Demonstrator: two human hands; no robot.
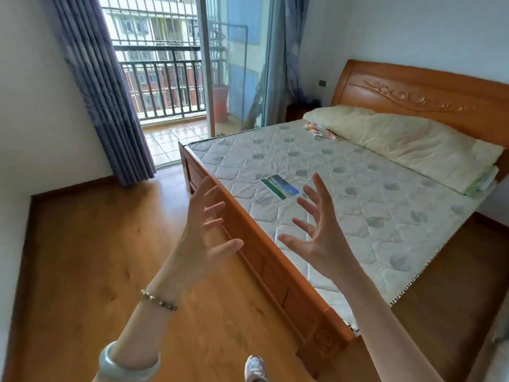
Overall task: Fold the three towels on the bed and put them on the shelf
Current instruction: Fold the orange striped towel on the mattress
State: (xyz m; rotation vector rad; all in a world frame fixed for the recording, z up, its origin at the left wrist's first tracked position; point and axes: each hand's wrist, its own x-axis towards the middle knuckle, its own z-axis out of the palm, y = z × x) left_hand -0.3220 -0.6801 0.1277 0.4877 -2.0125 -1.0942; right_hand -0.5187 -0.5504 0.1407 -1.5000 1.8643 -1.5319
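My left hand (203,235) and my right hand (316,230) are raised in front of me, palms facing each other, fingers spread, holding nothing. They hover over the near corner of the bed's wooden frame (275,260). The quilted mattress (371,205) is bare apart from a small printed label (279,186). A folded cream quilt (407,139) lies along the headboard (429,97), with a bit of colourful patterned cloth (321,130) showing beneath its left end. No plain towels and no shelf are in view.
Wooden floor (110,257) spreads to the left of the bed. Purple curtains (110,92) flank an open glass sliding door (237,64) onto a railed balcony. A dark nightstand (296,111) stands by the headboard. My shoe (254,368) shows at the bottom.
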